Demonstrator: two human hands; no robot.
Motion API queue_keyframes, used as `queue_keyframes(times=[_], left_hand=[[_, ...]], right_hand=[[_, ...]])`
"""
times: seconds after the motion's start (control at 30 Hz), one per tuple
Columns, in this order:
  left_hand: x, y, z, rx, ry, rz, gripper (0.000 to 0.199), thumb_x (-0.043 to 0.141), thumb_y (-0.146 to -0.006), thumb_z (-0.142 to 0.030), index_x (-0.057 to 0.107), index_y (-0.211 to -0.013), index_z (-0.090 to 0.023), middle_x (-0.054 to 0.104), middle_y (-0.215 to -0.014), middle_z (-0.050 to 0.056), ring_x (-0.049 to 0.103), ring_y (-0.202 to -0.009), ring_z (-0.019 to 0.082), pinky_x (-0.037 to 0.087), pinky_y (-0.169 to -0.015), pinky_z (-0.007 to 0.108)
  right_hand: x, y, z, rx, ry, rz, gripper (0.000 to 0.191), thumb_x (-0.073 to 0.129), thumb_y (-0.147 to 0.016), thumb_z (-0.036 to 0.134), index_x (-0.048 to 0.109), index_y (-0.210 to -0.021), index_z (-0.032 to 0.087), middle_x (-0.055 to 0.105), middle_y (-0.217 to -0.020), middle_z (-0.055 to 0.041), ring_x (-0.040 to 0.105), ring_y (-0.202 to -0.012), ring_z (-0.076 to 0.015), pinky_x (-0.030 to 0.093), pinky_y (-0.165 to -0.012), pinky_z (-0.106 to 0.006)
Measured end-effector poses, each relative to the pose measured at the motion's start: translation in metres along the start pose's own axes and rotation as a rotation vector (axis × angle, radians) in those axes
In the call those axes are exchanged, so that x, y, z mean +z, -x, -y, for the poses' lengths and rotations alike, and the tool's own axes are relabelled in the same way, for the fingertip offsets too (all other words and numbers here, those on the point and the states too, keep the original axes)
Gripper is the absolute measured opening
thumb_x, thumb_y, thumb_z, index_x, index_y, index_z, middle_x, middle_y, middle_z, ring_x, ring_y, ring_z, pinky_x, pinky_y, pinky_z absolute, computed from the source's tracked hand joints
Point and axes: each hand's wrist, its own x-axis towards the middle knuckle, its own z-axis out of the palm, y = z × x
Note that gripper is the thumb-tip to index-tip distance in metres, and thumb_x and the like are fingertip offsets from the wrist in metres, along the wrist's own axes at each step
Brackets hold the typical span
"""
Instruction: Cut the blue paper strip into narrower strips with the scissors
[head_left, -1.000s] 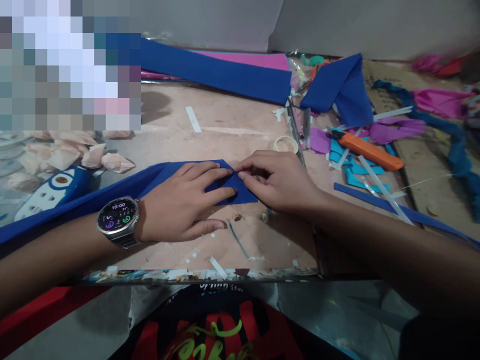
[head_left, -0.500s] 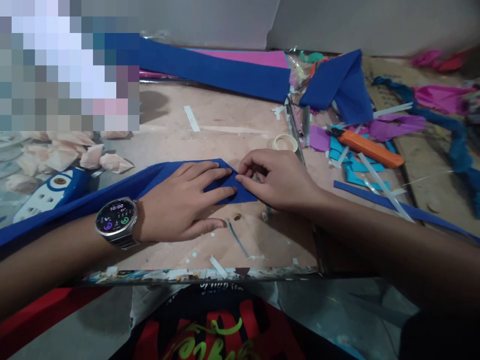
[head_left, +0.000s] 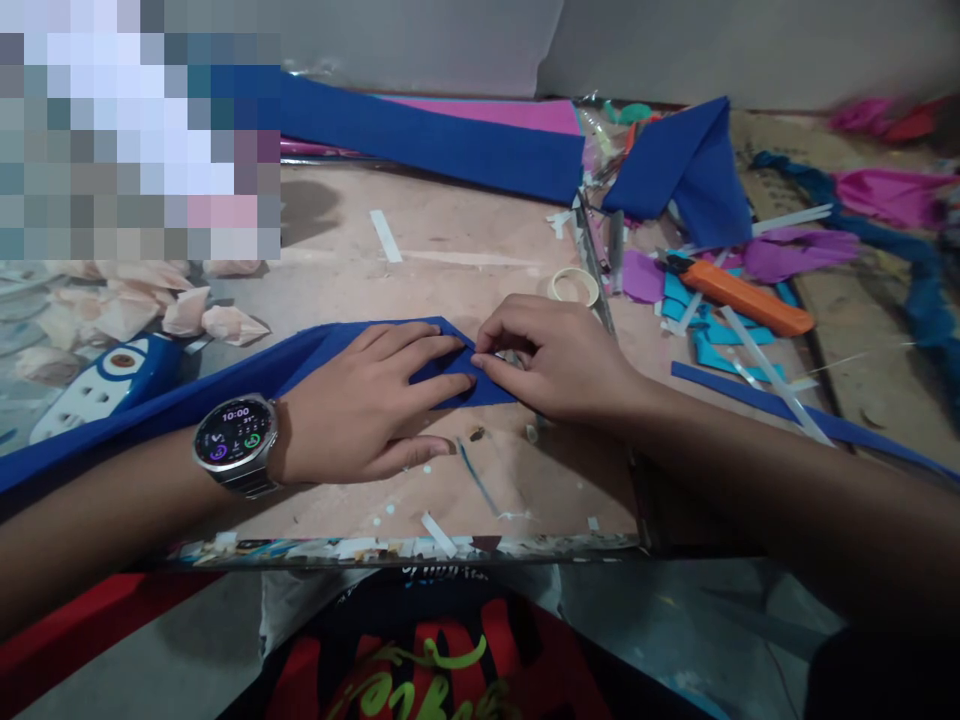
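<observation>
A long blue strip [head_left: 225,385], looking like crepe paper or cloth, runs from the left edge to the middle of the table, where its end is folded to a slanted edge. My left hand [head_left: 367,400] lies flat across it, fingers stretched and a little spread, thumb on the bare table; a watch [head_left: 234,435] is on that wrist. Just right of those fingertips, my right hand [head_left: 551,355] pinches the slanted edge of the blue strip between thumb and forefinger, its other fingers curled.
A tape roll [head_left: 574,288] lies beyond my right hand. Farther right are an orange box cutter [head_left: 742,295], coloured scraps and a folded blue piece [head_left: 675,175]. A blue-and-white power strip [head_left: 105,385] and several pale wrapped bundles [head_left: 187,312] sit at left. Another blue strip [head_left: 435,140] spans the back.
Both hands stay in nearly the same place on the blue strip. The view has shifted very slightly.
</observation>
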Motion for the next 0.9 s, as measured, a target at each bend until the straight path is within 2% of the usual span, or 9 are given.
queue_keyframes(times=[0.43,0.9], left_hand=[[0.0003,0.0001,0.0000,0.000,0.002,-0.012,0.060,0.051,-0.099,-0.060,0.055,-0.144,-0.021,0.048,-0.156,0.019,0.041,-0.146,0.042,0.038,-0.119,0.062],[-0.0002,0.0004,-0.0004,-0.001,0.004,-0.012,0.060,0.049,-0.100,-0.060,0.056,-0.144,-0.020,0.047,-0.157,0.019,0.042,-0.146,0.042,0.039,-0.117,0.062]], right_hand=[[0.0008,-0.0002,-0.0012,-0.038,-0.002,0.006,0.007,0.067,-0.086,0.017,0.072,-0.090,0.016,0.072,-0.092,-0.0069,0.065,-0.080,-0.0199,0.046,-0.072,-0.031],[0.0013,0.0004,-0.0008,0.006,0.013,-0.003,0.011,0.069,-0.086,0.019,0.070,-0.096,0.018,0.073,-0.094,-0.0065,0.066,-0.081,-0.0207,0.046,-0.073,-0.031]])
